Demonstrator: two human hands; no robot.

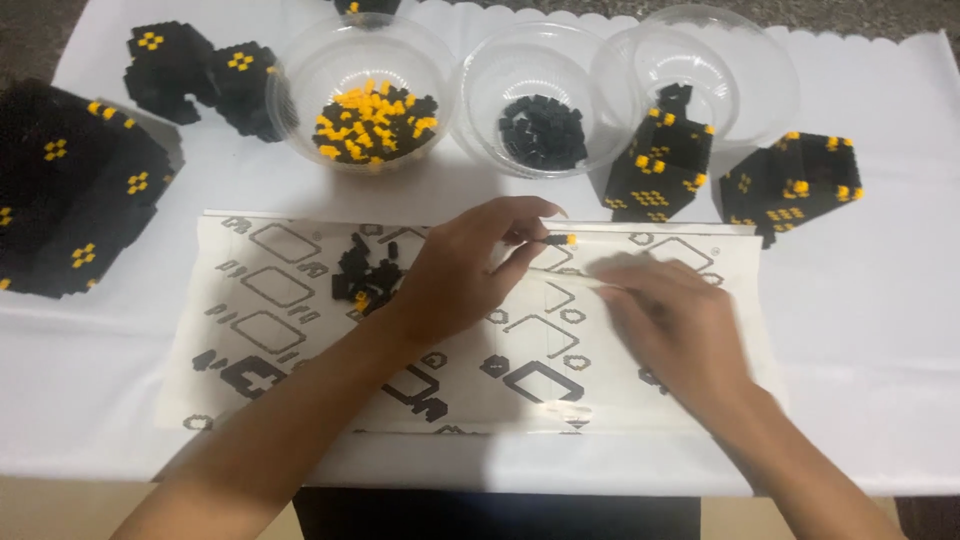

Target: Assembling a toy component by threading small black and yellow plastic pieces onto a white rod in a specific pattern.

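My left hand hovers over a printed instruction sheet and pinches a small black and yellow brick piece between thumb and fingers. My right hand lies just to its right, blurred, palm down on the sheet, fingers pointing toward that piece; whether it holds anything is hidden. A small heap of loose black bricks with a yellow one lies on the sheet left of my left hand.
Three clear plastic bowls stand at the back: one with yellow and black bricks, one with black bricks, one nearly bare. Built black and yellow blocks sit at right, back left and far left.
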